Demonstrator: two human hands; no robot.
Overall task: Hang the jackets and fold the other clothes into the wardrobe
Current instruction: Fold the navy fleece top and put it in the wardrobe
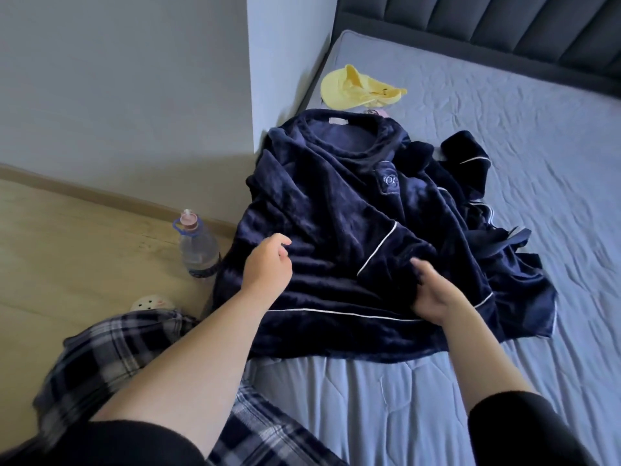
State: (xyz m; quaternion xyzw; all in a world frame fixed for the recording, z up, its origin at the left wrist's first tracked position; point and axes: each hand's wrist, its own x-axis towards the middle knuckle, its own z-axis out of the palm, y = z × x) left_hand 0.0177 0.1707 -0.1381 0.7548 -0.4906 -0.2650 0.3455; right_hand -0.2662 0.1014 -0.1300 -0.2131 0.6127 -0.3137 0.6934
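Note:
A dark navy plush top (342,203) with white piping lies spread on the bed (537,146), neckline pointing away from me. More navy fabric (470,163) with the same piping is bunched at its right side. My left hand (267,264) hovers over the top's left part with fingers loosely curled, holding nothing. My right hand (433,294) pinches a fold of the navy fabric near the lower right, by the white piping. A yellow garment (356,87) lies crumpled farther back on the bed, near the wall.
A clear plastic water bottle (198,247) stands on the wooden floor (67,247) beside the bed. A pale perforated shoe (151,302) shows by my plaid-trousered leg (111,351). A white wall corner (250,95) borders the bed's left; a padded dark headboard (504,21) lies beyond.

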